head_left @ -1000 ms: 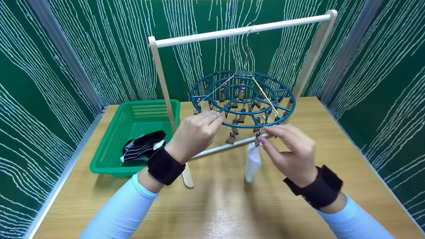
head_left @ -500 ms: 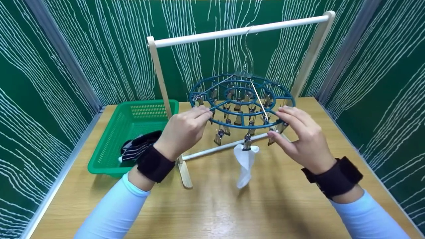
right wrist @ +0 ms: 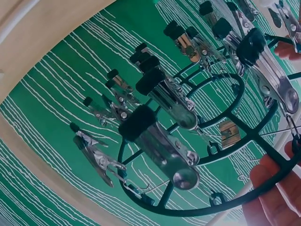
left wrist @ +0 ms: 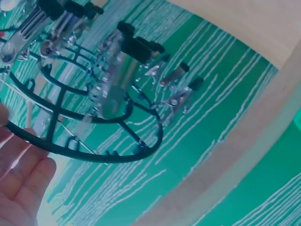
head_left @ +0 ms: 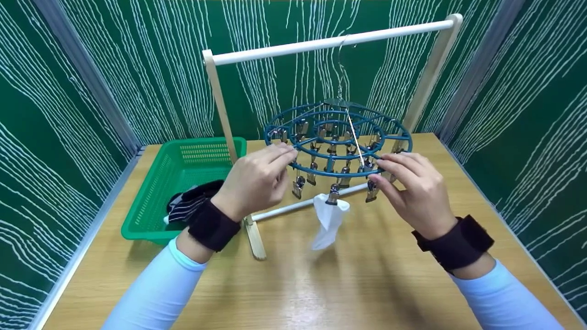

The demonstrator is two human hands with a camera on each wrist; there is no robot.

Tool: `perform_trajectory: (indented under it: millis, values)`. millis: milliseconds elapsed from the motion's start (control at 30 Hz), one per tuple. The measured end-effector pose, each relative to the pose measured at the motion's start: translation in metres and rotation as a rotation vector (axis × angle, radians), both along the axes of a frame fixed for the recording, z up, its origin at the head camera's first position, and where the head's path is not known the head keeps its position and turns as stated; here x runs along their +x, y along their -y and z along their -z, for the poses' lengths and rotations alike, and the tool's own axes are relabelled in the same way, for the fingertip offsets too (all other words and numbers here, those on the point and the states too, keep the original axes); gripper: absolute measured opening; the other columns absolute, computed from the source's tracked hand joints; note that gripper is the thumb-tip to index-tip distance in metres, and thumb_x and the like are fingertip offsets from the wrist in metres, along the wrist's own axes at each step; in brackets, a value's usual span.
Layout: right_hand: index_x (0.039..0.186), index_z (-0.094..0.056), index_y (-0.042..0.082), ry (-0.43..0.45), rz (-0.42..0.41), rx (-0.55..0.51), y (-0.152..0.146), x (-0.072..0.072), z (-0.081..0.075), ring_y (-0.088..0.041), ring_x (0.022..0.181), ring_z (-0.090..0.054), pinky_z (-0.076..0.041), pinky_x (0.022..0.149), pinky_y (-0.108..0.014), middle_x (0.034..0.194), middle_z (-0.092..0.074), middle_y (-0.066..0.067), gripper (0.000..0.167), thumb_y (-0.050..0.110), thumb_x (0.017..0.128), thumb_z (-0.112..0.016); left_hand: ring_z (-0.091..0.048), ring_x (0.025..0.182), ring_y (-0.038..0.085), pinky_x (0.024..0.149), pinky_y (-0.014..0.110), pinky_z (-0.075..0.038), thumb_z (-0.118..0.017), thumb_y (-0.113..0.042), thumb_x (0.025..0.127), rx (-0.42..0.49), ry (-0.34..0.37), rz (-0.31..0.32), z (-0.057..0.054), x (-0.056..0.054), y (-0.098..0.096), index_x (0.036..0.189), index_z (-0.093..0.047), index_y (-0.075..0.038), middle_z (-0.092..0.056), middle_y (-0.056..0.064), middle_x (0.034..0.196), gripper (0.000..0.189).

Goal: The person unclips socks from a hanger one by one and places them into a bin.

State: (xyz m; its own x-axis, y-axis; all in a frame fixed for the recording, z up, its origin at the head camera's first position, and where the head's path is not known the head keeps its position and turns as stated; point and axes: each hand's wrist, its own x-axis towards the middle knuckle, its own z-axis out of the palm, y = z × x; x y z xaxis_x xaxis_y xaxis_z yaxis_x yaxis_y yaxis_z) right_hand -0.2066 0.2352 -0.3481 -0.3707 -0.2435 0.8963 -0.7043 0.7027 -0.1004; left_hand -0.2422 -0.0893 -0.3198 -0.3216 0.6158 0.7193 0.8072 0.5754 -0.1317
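Note:
A round blue clip hanger (head_left: 337,173) hangs by its hook with several metal clips below its rings. My left hand (head_left: 261,176) pinches its near left rim; in the left wrist view the fingers (left wrist: 35,181) lie against the ring. At the near right rim my right hand (head_left: 415,192) grips the ring between thumb and fingers; the right wrist view has those fingers (right wrist: 270,188) behind it. Between the hands, a white sock (head_left: 329,224) dangles from one clip (head_left: 333,195) at the front. An unloaded clip (head_left: 371,191) hangs just below my right thumb.
A wooden stand with a white top bar (head_left: 330,43) carries the hanger. A green basket (head_left: 146,183) stands left on the wooden table (head_left: 293,293), holding dark striped clothing (head_left: 192,201). Green walls with white lines enclose the table's back and sides.
My right hand has let go of the clip holding the white sock and moved right to the rim. The hanger has turned, and the sock has shifted left.

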Motion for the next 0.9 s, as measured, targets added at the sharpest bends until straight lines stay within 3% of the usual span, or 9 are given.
perform_trajectory:
  millis: [200, 433, 533, 667, 767, 900]
  values:
    - [0.105, -0.082, -0.002, 0.0, 0.013, -0.015, 0.003, 0.001, 0.001, -0.041, 0.097, -0.073, -0.052, 0.102, -0.026, 0.107, -0.081, -0.022, 0.051, 0.046, 0.106, -0.066, -0.079, 0.115, 0.029, 0.104, 0.041, -0.063, -0.076, -0.017, 0.1, -0.043, -0.091, 0.05, 0.003, 0.002, -0.013, 0.121, -0.079, 0.0, -0.082, 0.014, 0.119, 0.027]
    - [0.106, -0.081, -0.003, -0.023, -0.039, -0.108, 0.01, 0.007, 0.003, -0.043, 0.102, -0.071, -0.044, 0.113, -0.014, 0.109, -0.08, -0.025, 0.051, 0.046, 0.104, -0.07, -0.082, 0.105, 0.024, 0.099, 0.037, -0.065, -0.074, -0.003, 0.099, -0.043, -0.18, 0.068, 0.006, -0.001, -0.018, 0.11, -0.081, -0.001, -0.084, 0.012, 0.109, 0.013]
    - [0.104, -0.081, -0.004, -0.093, -0.087, -0.168, 0.015, 0.012, 0.007, -0.043, 0.096, -0.069, -0.047, 0.11, -0.013, 0.104, -0.079, -0.026, 0.047, 0.042, 0.104, -0.074, -0.082, 0.103, 0.024, 0.098, 0.036, -0.065, -0.072, -0.001, 0.101, -0.041, -0.189, 0.075, 0.007, -0.002, -0.019, 0.109, -0.081, -0.001, -0.083, 0.012, 0.107, 0.012]
    - [0.102, -0.081, -0.005, -0.158, -0.13, -0.167, 0.023, 0.02, 0.013, -0.039, 0.085, -0.067, -0.048, 0.103, -0.01, 0.096, -0.077, -0.023, 0.043, 0.037, 0.104, -0.076, -0.082, 0.104, 0.025, 0.099, 0.036, -0.064, -0.072, 0.0, 0.1, -0.043, -0.192, 0.076, 0.007, -0.002, -0.019, 0.109, -0.081, 0.0, -0.083, 0.013, 0.107, 0.012]
    - [0.105, -0.08, -0.005, -0.128, -0.147, -0.133, 0.029, 0.023, 0.016, -0.036, 0.082, -0.07, -0.049, 0.102, -0.008, 0.096, -0.077, -0.021, 0.043, 0.038, 0.104, -0.075, -0.081, 0.105, 0.024, 0.1, 0.036, -0.064, -0.073, 0.0, 0.1, -0.048, -0.19, 0.07, 0.007, -0.003, -0.019, 0.11, -0.081, 0.0, -0.083, 0.013, 0.108, 0.013]
    - [0.11, -0.079, -0.005, -0.017, -0.156, -0.079, 0.035, 0.024, 0.02, -0.034, 0.085, -0.074, -0.051, 0.102, -0.008, 0.1, -0.08, -0.02, 0.047, 0.041, 0.106, -0.07, -0.081, 0.106, 0.024, 0.1, 0.036, -0.064, -0.072, 0.0, 0.1, -0.057, -0.181, 0.059, 0.007, -0.003, -0.018, 0.111, -0.081, 0.0, -0.083, 0.013, 0.11, 0.014]
